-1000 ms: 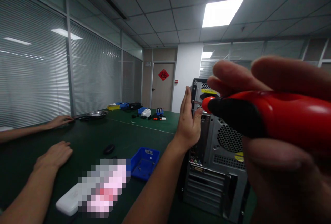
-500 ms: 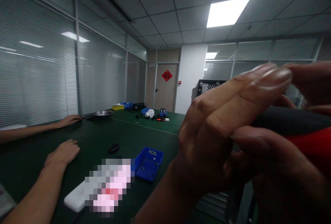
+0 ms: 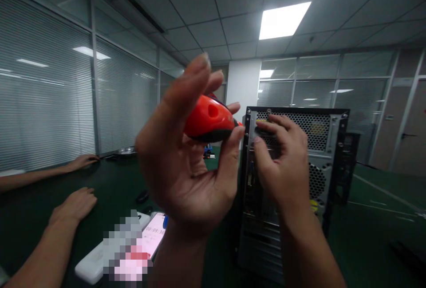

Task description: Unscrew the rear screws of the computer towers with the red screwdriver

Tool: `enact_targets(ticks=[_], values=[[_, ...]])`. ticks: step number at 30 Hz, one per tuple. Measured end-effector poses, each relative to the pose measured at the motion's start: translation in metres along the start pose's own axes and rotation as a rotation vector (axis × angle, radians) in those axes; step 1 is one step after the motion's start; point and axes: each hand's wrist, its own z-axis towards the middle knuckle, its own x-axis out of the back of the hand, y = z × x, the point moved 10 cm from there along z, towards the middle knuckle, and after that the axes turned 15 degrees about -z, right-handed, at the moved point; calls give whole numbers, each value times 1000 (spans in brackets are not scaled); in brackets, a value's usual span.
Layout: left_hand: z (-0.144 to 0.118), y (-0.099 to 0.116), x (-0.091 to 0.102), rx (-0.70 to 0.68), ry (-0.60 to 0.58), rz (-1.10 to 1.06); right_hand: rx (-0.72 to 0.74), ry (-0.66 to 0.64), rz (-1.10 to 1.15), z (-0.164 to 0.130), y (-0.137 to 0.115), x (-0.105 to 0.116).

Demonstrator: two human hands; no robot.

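Now swapped to left hand point(image 3: 186, 168), screwdriver point(image 3: 209, 121) tip hidden; right hand point(image 3: 282, 163) fingers pinch at computer case point(image 3: 328, 146).

The left hand point(image 3: 186, 163) is rising close before the camera, palm turned toward the viewer, fingers curling loosely and the thumb pressing inward. The right hand point(image 3: 282, 163) is reaching forward beside it, back of the hand showing, its fingers bending together at the tips.
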Motion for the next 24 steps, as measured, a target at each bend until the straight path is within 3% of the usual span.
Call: enact_targets(ticks=[3,5,9,15,20,24], values=[[-2,22,-9,-299,-69,-66,35,2,-194,-11,-3,-21],[-8,27,-10,-380,-71,-177,59,-13,-273,-17,-9,-31],[-13,23,-12,-241,-93,-326,77,-33,-333,-21,-15,-36],[-13,15,-13,-81,-165,-366,102,-56,-287,-20,-10,-38],[-12,17,-30,-57,-256,-402,204,104,-287,-21,-5,-39],[-11,22,-26,-116,-214,-409,167,21,-302,-20,-3,-45]])
